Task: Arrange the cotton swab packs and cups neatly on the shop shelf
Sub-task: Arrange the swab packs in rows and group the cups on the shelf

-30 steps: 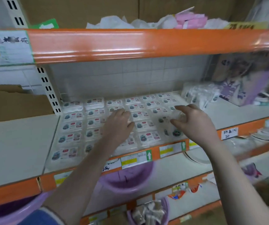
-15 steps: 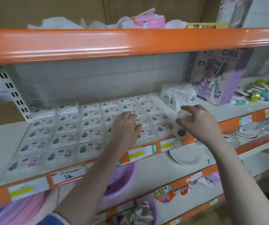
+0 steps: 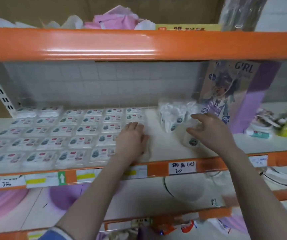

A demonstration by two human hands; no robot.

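Head view: flat clear cotton swab packs with printed labels (image 3: 56,135) already lie in tidy rows on the left of the white shelf board (image 3: 163,146). Left hand (image 3: 130,141) rests flat, fingers straight, on the rightmost packs. Right hand (image 3: 208,130) curls its grip round a clear plastic cup with round sticker (image 3: 190,139), just in front of the still-loose bagged clear cups (image 3: 172,116); cups look like the remaining work.

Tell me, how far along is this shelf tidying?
Mostly done on the left: the cotton swab packs lie in neat rows on the shelf. In hand: the left hand rests flat at the rows' right edge, while the right hand grips a clear cup. Left to do: the bunched cups behind it look unsorted.
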